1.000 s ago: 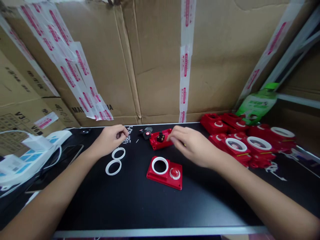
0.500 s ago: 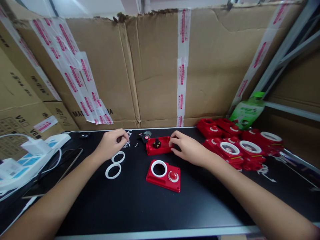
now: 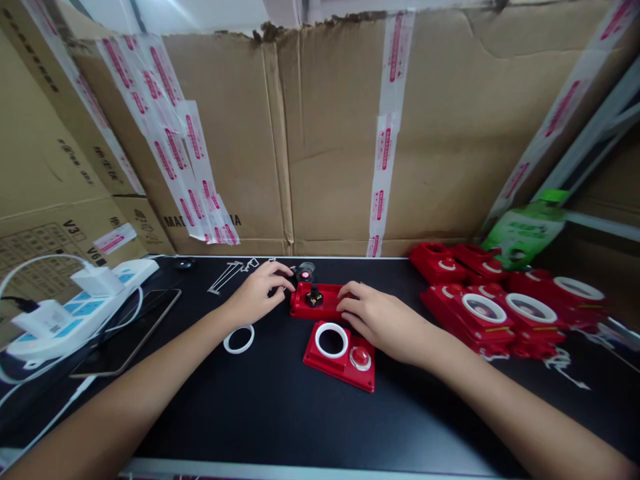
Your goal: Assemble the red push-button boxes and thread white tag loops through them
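Observation:
A shallow red plastic box [image 3: 300, 311], open side up, lies on the black tabletop with a black part with brass-coloured contacts [image 3: 314, 299] inside. My right hand [image 3: 375, 317] holds its right end, the fingers bent over the wall. My left hand [image 3: 260, 291] hovers at the box's left end, fingers curved and apart, with nothing seen between them. Behind those fingertips is a small dark part [image 3: 304, 273] with a red and white face. In front lies a red cover [image 3: 320, 363] with a white ring and a red button. One loose white ring [image 3: 239, 351] lies below my left wrist.
Several red assembled units [image 3: 480, 323] are grouped at the right, a green bottle [image 3: 525, 230] behind them. Thin white strips [image 3: 227, 277] lie beyond my left hand. At left are a phone [image 3: 127, 333] and a power strip [image 3: 85, 310] with cables. A cardboard wall [image 3: 330, 147] closes the back.
My left hand has moved right from the white strips to the box's left end, its fingers spreading. The right hand stays at the box. The camera view has shifted slightly left.

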Tool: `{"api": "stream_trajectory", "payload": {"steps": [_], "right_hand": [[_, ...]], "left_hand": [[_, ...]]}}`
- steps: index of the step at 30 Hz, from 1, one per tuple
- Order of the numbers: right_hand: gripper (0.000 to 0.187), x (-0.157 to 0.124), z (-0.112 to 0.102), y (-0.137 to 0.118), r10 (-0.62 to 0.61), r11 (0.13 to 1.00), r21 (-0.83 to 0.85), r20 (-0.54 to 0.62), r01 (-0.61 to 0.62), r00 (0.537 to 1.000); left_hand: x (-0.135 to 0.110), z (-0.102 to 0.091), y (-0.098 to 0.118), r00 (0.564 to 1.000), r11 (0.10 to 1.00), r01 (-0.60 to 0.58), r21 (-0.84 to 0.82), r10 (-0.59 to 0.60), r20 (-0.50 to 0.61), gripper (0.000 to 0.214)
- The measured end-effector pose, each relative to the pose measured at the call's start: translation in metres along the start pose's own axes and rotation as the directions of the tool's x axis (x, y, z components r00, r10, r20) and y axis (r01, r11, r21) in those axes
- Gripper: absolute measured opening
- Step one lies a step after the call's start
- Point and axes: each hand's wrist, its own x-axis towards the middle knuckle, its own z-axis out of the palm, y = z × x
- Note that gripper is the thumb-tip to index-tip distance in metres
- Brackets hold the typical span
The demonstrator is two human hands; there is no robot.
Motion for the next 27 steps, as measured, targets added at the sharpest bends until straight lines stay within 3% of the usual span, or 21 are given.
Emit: {"api": "stream_trajectory", "payload": {"steps": [12, 16, 20, 23, 27], "right_hand": [[0.028, 0.000, -0.003, -0.001, -0.077, 0.996, 0.037, 0.021, 0.076, 0.997], [0.029, -0.002, -0.005, -0.003, -0.084, 0.996, 0.037, 0.034, 0.083, 0.996], [0.028, -0.001, -0.006, -0.004, -0.081, 0.996, 0.026, 0.040, 0.080, 0.996], [0.028, 0.000, -0.004, -0.003, -0.092, 0.996, 0.019, 0.025, 0.092, 0.995], [0.027, -0.001, 0.000, -0.001, -0.101, 0.995, 0.003, 0.018, 0.101, 0.995]], "left_hand": [[0.001, -0.037, -0.021, 0.994, 0.990, 0.096, 0.104, -0.090, -0.059, 0.023], [-0.001, -0.030, -0.028, 0.998, 0.984, 0.064, 0.166, -0.066, 0.006, 0.029], [0.001, -0.014, -0.020, 0.996, 0.981, 0.018, 0.194, -0.036, 0.087, 0.039], [0.007, -0.006, -0.014, 0.996, 0.972, 0.041, 0.230, -0.059, 0.071, 0.051], [0.021, -0.004, -0.021, 0.995, 0.965, 0.050, 0.258, -0.071, 0.070, 0.047]]}}
